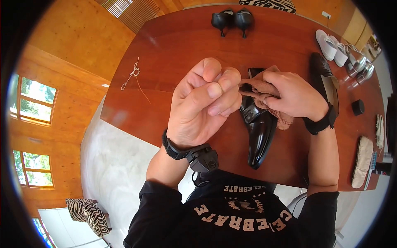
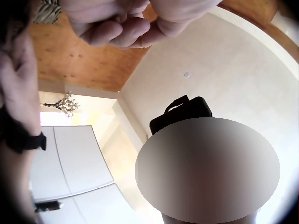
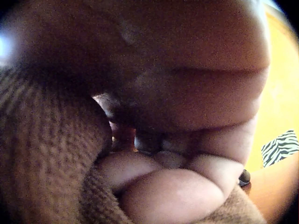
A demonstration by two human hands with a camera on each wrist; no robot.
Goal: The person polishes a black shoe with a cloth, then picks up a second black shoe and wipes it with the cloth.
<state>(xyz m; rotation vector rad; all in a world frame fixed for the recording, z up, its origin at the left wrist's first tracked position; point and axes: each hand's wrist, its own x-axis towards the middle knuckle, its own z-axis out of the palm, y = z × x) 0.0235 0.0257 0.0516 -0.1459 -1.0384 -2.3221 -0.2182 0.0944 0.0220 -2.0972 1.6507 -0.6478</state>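
In the head view my right hand (image 1: 291, 93) grips a brown knitted cloth (image 1: 285, 118), bunched over the rear part of a glossy black dress shoe (image 1: 261, 134). The shoe lies toe toward me on the table; cloth and hand hide much of its back. The right wrist view shows curled fingers (image 3: 173, 193) with the ribbed cloth (image 3: 46, 144) against them. My left hand (image 1: 206, 101) is raised palm up beside the cloth's left end, thumb against its curled fingers. Nothing shows inside that left hand (image 2: 126, 23) in the left wrist view.
A second black shoe (image 1: 324, 78) stands right of my right hand. Black heels (image 1: 232, 20) are at the far edge; white shoes (image 1: 326, 44) and silver shoes (image 1: 357, 62) at the far right. A round black container (image 1: 358, 107), a beige pouch (image 1: 362, 161) and string (image 1: 134, 72) lie around.
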